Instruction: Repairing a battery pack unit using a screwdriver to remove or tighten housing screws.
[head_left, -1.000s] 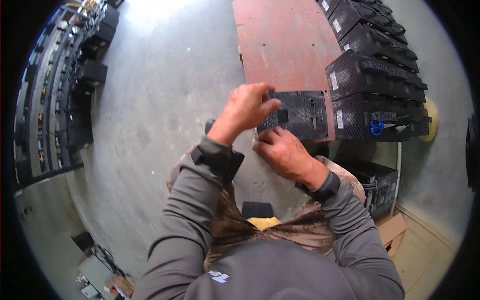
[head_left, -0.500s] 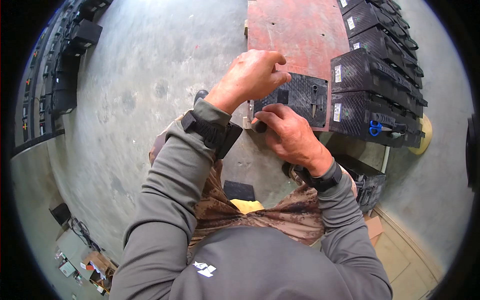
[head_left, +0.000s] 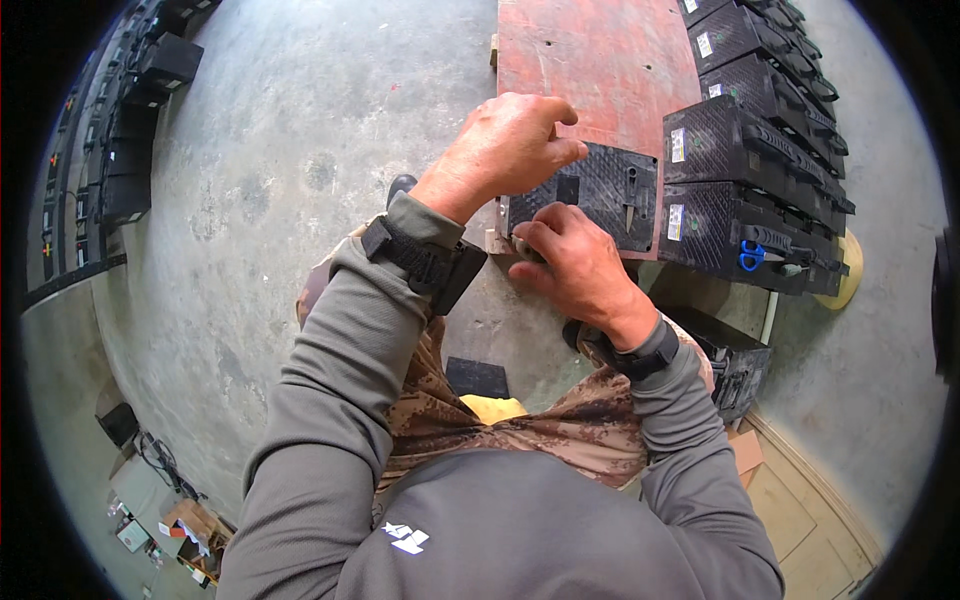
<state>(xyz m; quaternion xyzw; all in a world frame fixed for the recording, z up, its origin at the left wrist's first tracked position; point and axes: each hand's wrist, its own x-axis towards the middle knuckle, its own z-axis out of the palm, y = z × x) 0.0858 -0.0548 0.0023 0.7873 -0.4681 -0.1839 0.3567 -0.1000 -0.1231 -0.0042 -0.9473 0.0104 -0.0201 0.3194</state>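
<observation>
A black textured panel (head_left: 606,205), seemingly the top of a box, lies at the near end of a red board. My left hand (head_left: 510,145) is over its far left corner with the fingers curled. Thumb and forefinger stand apart at their tips; the other fingers and whatever they grip are hidden. Closer to me, my right hand (head_left: 580,258) is closed at the panel's near left edge. Its fingers curl round a small roundish piece (head_left: 526,248), mostly covered. On the panel's right part lies a slim tool (head_left: 630,198) with a dark handle and a pale tapered tip.
Black boxes with handles (head_left: 705,145) are stacked along the right of the red board (head_left: 600,60). Blue-handled scissors (head_left: 751,256) rest against the nearest ones. More black boxes (head_left: 165,65) line the far left. A dark flat piece (head_left: 477,378) lies on the floor between my legs.
My right hand has shifted slightly and its grip has turned. The dark round end that stuck out past its fingers is now mostly covered. My left hand has barely moved.
</observation>
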